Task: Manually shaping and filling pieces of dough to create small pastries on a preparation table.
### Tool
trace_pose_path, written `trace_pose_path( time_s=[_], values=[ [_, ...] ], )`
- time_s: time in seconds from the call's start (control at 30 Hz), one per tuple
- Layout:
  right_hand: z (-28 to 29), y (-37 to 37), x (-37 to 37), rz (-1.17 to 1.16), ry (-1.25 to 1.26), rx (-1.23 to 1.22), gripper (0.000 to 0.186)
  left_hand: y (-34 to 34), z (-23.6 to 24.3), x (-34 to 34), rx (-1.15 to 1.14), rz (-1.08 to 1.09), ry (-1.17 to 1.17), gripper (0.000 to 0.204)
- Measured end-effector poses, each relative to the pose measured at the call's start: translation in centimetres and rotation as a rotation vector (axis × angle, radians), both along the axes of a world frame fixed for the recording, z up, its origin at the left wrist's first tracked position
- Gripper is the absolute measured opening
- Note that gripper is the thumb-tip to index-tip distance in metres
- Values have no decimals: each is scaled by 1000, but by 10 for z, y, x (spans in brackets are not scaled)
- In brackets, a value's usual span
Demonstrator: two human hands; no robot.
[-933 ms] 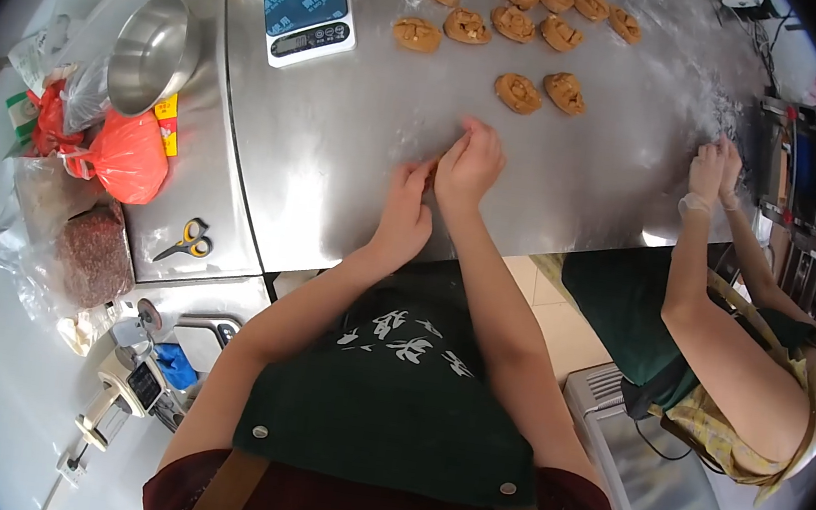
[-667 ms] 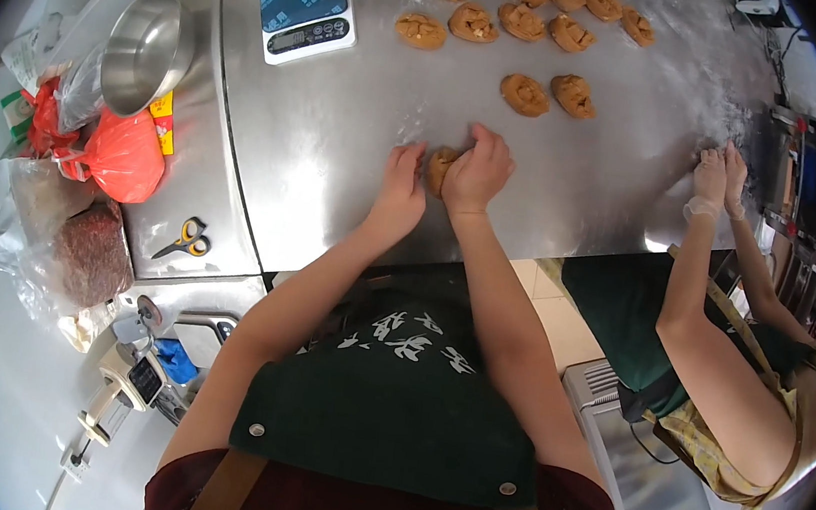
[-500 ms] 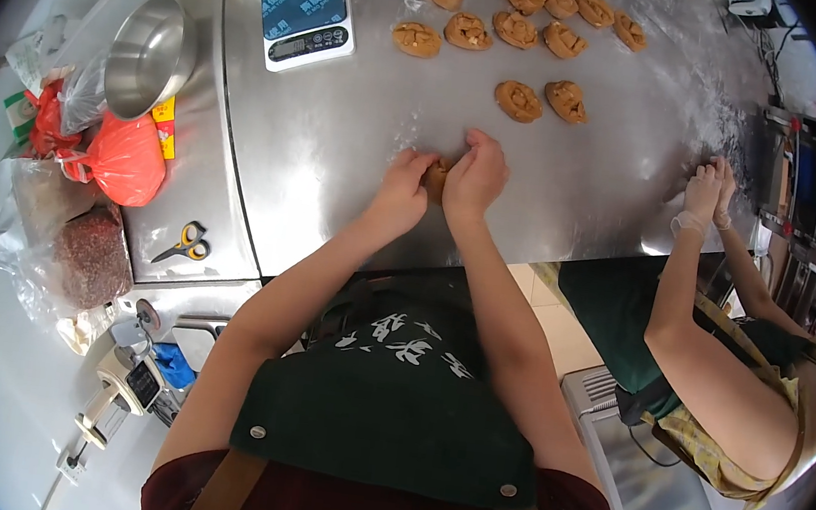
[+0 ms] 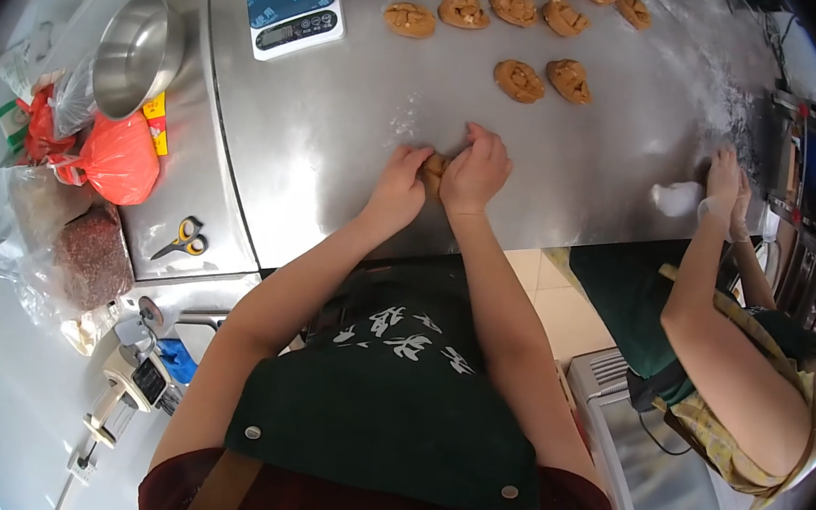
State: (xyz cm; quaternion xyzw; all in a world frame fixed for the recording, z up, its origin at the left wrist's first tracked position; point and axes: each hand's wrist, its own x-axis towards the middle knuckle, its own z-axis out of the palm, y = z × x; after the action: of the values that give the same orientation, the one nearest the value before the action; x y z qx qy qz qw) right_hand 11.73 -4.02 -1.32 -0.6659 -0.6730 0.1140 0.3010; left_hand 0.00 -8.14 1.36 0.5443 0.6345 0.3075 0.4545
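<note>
A small piece of brown dough [image 4: 433, 173] sits between my two hands, close to the near edge of the steel table [image 4: 342, 127]. My left hand [image 4: 400, 188] is closed against its left side, thumb and fingers bent inward. On its other side my right hand [image 4: 477, 170] curls round it with the fingers folded. Much of the dough is hidden by my fingers. Several brown dough pieces with folded, chunky tops lie farther off, the closest one [image 4: 519, 81] ahead and to the right of my hands.
A kitchen scale [image 4: 294, 0] stands at the back left. Left of it are a steel bowl [image 4: 139, 56], a red plastic bag [image 4: 120, 160] and scissors [image 4: 183, 239]. At right, a co-worker's gloved hands [image 4: 725, 191] work near a white lump [image 4: 676, 198] and scattered flour.
My hands still hold the dough at nearly the same spot, with the fingers slightly shifted. The white lump beside the co-worker's hands has come into sight. The whole view has shifted slightly.
</note>
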Motion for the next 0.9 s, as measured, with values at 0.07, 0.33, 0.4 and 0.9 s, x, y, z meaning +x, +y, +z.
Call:
trace_pose_path(
  time_s=[0.07,0.33,0.4,0.9],
  values=[
    [4,-3,1,-25,79,-46,27,-1,1,-1,-11,-14,-7,48],
    [14,-18,-7,-49,190,5,32,-51,30,30,76,133,-90,52],
    [8,-21,2,-65,155,-3,32,-51,20,30,97,167,-28,52],
    [11,-33,13,50,210,7,26,-50,19,23,1,-7,-96,48]
  ],
)
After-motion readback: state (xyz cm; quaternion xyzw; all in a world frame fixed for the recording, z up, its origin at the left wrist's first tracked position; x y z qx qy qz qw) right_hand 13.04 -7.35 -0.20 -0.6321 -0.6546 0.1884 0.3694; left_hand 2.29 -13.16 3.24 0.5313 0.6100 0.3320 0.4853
